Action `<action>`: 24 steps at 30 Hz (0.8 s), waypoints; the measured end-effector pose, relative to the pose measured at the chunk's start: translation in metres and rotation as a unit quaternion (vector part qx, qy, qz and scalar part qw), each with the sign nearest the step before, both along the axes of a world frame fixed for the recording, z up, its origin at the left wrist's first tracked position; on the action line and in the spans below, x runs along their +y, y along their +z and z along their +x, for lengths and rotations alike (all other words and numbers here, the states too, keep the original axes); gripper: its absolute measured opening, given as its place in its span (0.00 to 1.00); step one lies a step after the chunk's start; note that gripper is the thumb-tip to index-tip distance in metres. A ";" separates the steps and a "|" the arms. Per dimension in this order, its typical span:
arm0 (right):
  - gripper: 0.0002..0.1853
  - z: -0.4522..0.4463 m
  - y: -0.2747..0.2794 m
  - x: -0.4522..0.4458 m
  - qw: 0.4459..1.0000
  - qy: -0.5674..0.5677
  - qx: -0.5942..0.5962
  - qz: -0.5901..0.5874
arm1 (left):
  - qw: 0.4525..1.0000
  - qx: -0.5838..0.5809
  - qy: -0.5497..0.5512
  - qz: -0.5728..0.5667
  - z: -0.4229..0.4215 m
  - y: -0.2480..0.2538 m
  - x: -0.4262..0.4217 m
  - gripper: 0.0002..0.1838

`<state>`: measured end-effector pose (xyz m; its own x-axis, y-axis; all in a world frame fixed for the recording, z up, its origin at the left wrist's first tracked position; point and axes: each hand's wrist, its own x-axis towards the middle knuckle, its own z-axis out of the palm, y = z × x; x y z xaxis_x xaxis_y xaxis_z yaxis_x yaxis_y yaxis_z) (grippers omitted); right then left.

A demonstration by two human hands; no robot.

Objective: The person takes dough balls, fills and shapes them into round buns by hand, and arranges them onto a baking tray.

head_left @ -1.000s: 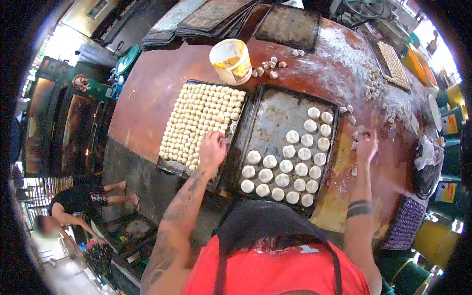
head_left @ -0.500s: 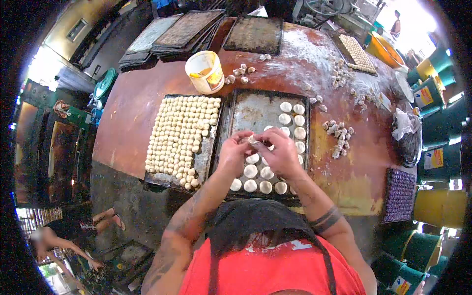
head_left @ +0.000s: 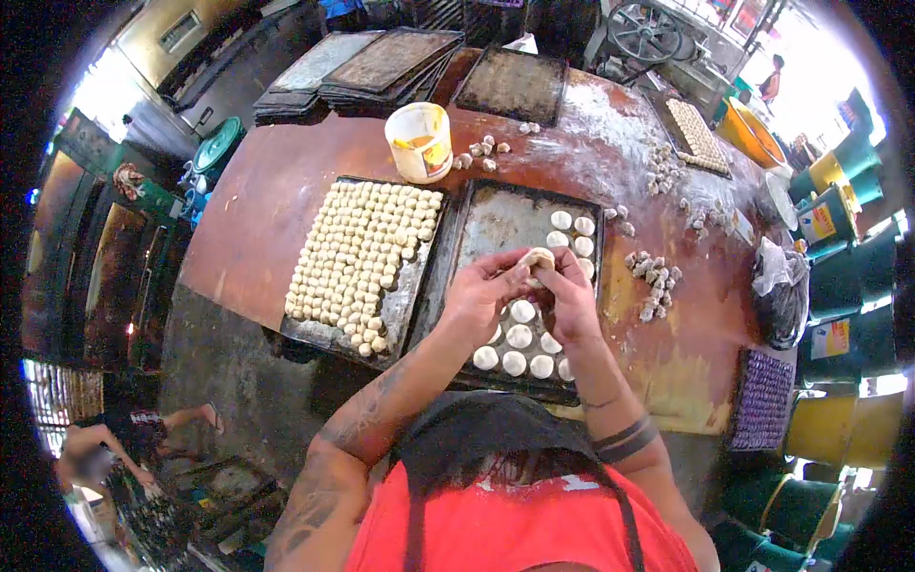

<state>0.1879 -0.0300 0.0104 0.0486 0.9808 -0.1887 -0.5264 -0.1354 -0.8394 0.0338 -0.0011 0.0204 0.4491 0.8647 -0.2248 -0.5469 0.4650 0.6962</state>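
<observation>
Between my two hands is a pale piece of dough [head_left: 538, 257], curved and folded, pinched by the fingertips. My left hand [head_left: 482, 288] grips its left side, and my right hand [head_left: 572, 297] closes on its right edge. Beneath them lies a dark baking tray [head_left: 498, 217] bearing rows of flattened white dough rounds [head_left: 519, 337], some hidden by my hands. Left of it, small dough balls [head_left: 357, 253] pack most of a second tray [head_left: 402, 297], whose right side shows bare metal.
A white bucket [head_left: 419, 143] with yellow smears stands behind the trays. Small floury lumps [head_left: 654, 284] lie to the right. Farther back are stacked trays [head_left: 391, 67] and a lone tray [head_left: 513, 84]. A tray of purple pieces [head_left: 762, 400] sits far right. Another person [head_left: 119, 448] is at lower left.
Both hands have shifted a little right and up over the tray. The dough between them now shows more fully as a curved piece. The whole view has also shifted slightly.
</observation>
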 end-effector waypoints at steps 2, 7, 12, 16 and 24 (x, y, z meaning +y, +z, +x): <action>0.18 -0.013 -0.001 -0.001 0.999 -0.044 0.027 0.016 | 0.991 0.119 0.040 0.045 0.004 0.012 0.002 0.10; 0.13 -0.007 0.019 0.004 0.933 -0.148 -0.297 0.137 | 0.923 0.268 0.126 0.246 0.016 0.003 -0.006 0.11; 0.16 -0.004 0.015 0.000 0.779 -0.128 -0.570 0.230 | 0.998 0.050 0.011 -0.021 0.007 0.006 0.019 0.20; 0.18 0.012 0.011 0.009 0.806 -0.026 -0.539 0.244 | 0.985 0.170 -0.006 0.034 -0.001 -0.001 0.023 0.22; 0.17 0.029 -0.021 0.027 0.834 0.035 -0.510 0.210 | 0.981 -0.014 -0.124 -0.147 0.024 -0.059 0.015 0.16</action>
<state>0.2174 -0.0032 -0.0108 -0.0856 0.9573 0.2762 0.4863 0.2821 -0.8270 0.0577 0.0141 -0.0383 0.6469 0.6283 -0.4321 -0.4093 0.7642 0.4984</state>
